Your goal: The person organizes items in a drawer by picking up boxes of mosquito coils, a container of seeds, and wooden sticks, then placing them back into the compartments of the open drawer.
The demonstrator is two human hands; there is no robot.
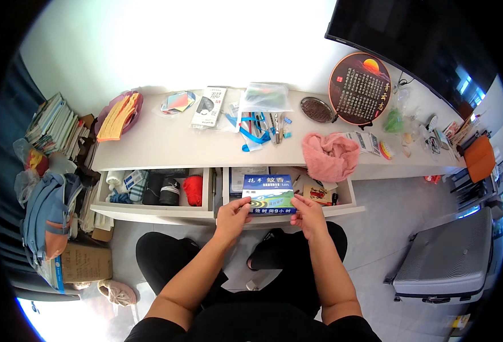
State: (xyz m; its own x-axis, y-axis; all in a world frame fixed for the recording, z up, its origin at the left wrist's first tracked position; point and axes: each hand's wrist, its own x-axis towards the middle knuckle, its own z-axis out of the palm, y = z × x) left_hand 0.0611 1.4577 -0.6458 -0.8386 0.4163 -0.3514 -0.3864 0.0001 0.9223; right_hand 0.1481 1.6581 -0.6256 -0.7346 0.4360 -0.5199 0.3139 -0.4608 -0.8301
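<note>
Between my two hands I hold a flat blue mosquito coil box [270, 187], printed with a green landscape and a coil. My left hand [233, 218] pinches its lower left edge, and my right hand [309, 216] grips the lower right corner. The box is over the front of an open right drawer [342, 199] and hides part of what lies inside. Beside it, an open left drawer [149, 210] holds dark rolled cloth [169, 191], a red bundle [193, 190] and a white bottle [115, 179].
On the white desk [166, 142] lie a pink cloth [331, 155], pens [275, 126], a clear pouch [266, 97] and a purple bowl [100, 121]. A round plaque [360, 88] stands at the back. A grey suitcase [445, 256] is at right; a blue backpack [43, 211] hangs at left.
</note>
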